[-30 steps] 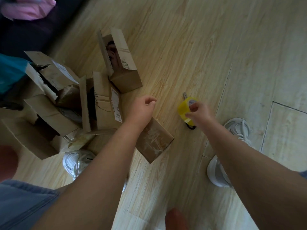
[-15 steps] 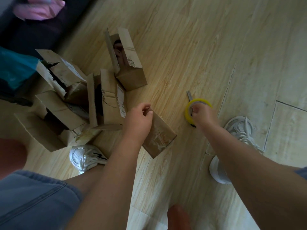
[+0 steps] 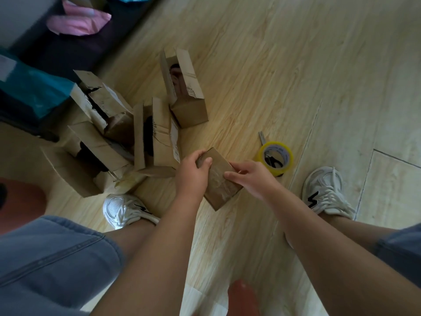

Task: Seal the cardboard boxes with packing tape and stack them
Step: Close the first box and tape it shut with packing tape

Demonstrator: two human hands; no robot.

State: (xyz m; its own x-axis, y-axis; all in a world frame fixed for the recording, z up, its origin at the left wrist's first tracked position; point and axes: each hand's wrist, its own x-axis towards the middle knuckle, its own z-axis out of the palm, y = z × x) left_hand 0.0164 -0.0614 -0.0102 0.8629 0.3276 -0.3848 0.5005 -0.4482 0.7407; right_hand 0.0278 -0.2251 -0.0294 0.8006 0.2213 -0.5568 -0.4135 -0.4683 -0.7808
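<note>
Pale wood-grain floor [image 3: 284, 65], smooth and slightly glossy, carries everything, and most of the job seems to lie ahead. The cluster of open boxes [image 3: 157, 133] on the left is worn brown corrugated card. Their flaps are raised, torn and creased, their mouths gape dark, and white printed labels show on some sides. None looks taped, and nothing is stacked yet. Nearer the feet, the small box [image 3: 218, 185] is a closed, squat rectangular block tilted above the floor. A wrinkled, shiny film across its top reads as clear tape, so it appears to be the one box sealed or nearly so. The left hand [image 3: 191, 176] grips its far end, fingers curled over the edge and thumb pressed on top. The right hand [image 3: 250, 181] holds the near right side, thumb on the taped face and fingers bent round the edge. Just to the right lies the tape roll [image 3: 286, 166], a translucent yellow ring flat on the floor. It sits over dark-handled scissors [image 3: 262, 137], whose metal tip pokes out behind.
</note>
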